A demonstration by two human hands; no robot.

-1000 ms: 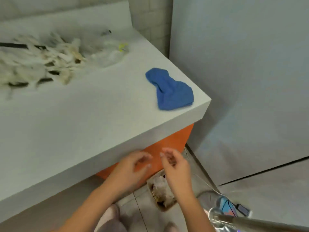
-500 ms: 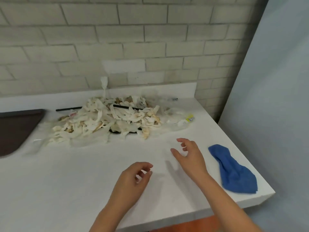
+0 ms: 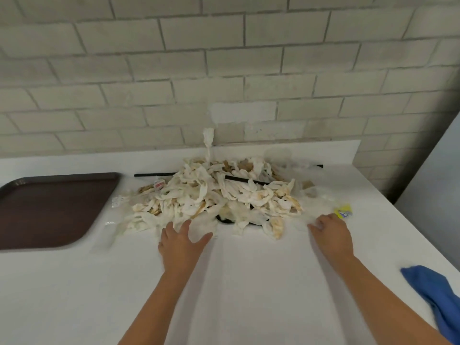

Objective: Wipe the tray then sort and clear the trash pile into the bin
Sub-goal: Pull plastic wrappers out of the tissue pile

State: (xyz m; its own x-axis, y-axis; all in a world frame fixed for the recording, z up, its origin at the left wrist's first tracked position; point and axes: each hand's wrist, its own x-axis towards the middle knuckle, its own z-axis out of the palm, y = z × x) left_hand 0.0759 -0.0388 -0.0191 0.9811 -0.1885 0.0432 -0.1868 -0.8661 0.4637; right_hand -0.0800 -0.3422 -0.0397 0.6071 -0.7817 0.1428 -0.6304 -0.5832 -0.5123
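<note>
Only one view is given, so nothing is shared with a second view. It is taken from a camera worn on the person's head and is pointed forward and down. The trash pile [image 3: 211,197] is seen close up, in the middle. The brick wall [image 3: 224,58] is seen behind the pile, the tray [image 3: 49,207] to its left. The left hand [image 3: 180,242] and right hand [image 3: 332,235] are seen in front of the pile.

No readable text or labels anywhere.
</note>
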